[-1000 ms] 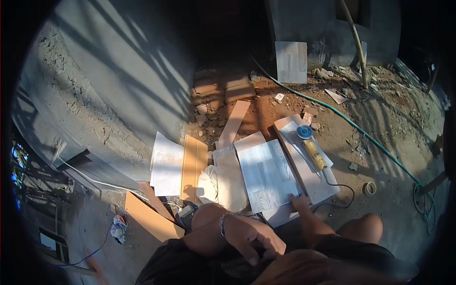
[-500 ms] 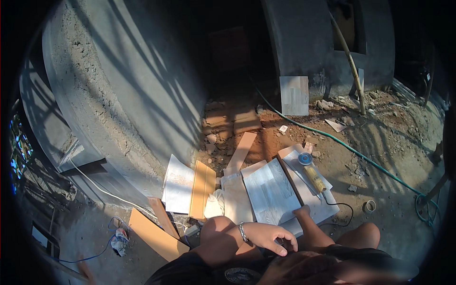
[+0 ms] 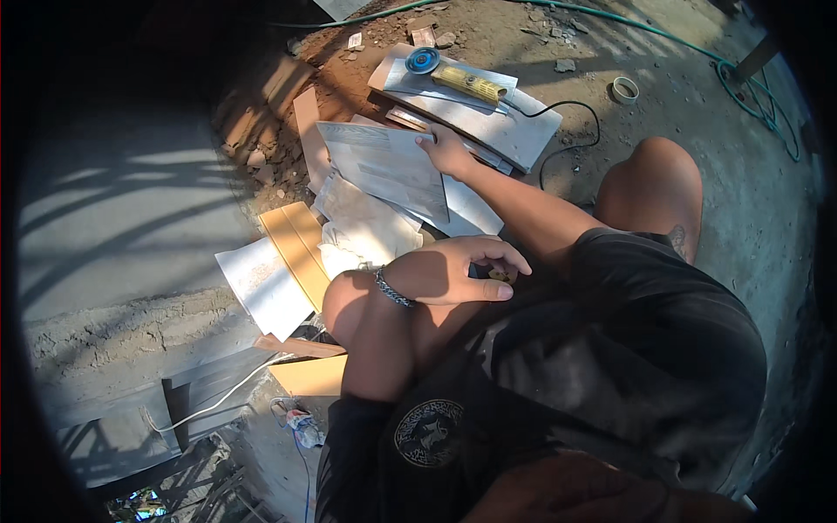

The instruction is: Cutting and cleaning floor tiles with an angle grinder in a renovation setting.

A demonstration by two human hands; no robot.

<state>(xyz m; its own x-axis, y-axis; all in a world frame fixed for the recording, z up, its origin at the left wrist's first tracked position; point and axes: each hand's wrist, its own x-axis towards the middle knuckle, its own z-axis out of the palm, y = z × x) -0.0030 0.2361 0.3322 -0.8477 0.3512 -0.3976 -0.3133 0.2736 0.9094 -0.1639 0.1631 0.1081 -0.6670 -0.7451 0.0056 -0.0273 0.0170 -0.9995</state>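
Note:
A grey wood-patterned tile (image 3: pixel 384 166) is tilted up, its far right corner gripped by my right hand (image 3: pixel 447 152), thumb on the face. My left hand (image 3: pixel 458 272), with a chain bracelet on its wrist, rests over my left knee. Its fingers are curled around a small dark and yellowish thing (image 3: pixel 500 275), mostly hidden by the hand. Beyond the tile, an angle grinder (image 3: pixel 471 84) with a yellow body and blue disc lies on a stack of pale boards (image 3: pixel 514 131).
Left of the tile are a cream cloth (image 3: pixel 370 240), an orange-tan panel (image 3: pixel 296 248) and a white sheet (image 3: pixel 264 283). A black cord (image 3: pixel 597 118) runs from the grinder. A tape roll (image 3: pixel 625 90) and a green hose (image 3: pixel 663 39) lie on the ground at right.
My right hand has come to the tile and lifted it from lying flat to tilted. The view has swung round and down; my left hand stays curled over my leg.

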